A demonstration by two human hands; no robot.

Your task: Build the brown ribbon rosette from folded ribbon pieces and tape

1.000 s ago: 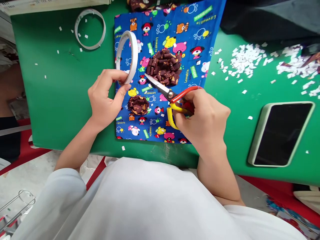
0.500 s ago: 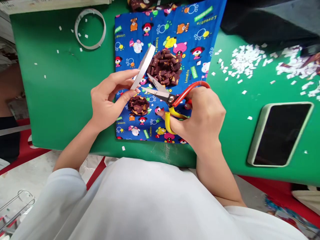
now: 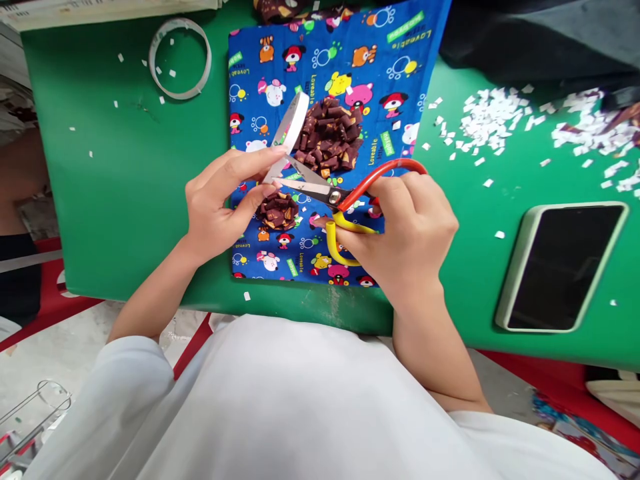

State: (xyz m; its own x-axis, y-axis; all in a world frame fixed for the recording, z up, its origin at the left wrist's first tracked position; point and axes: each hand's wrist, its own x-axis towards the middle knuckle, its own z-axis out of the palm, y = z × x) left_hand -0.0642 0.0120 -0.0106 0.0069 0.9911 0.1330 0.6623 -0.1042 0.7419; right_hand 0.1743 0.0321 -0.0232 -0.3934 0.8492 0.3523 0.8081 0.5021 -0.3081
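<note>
Green table (image 3: 125,187), spanning nearly the whole view. At 12 o'clock, flat on it, a blue cartoon-print cloth (image 3: 365,60), reaching down to the near edge. At 10 o'clock, a thin white ring (image 3: 156,40), tiny white scraps scattered inside and around it. At 2 o'clock, heaps of white paper bits (image 3: 487,117), thinning out toward centre. At 3 o'clock, a dark-screened phone (image 3: 563,267) in a pale case, lying flat, tilted. At 1 o'clock, dark fabric (image 3: 525,33) over the far edge.

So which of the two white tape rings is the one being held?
The tape ring pinched in the left hand, tilted over the blue cloth by the scissors. The other ring lies flat, untouched.
</note>
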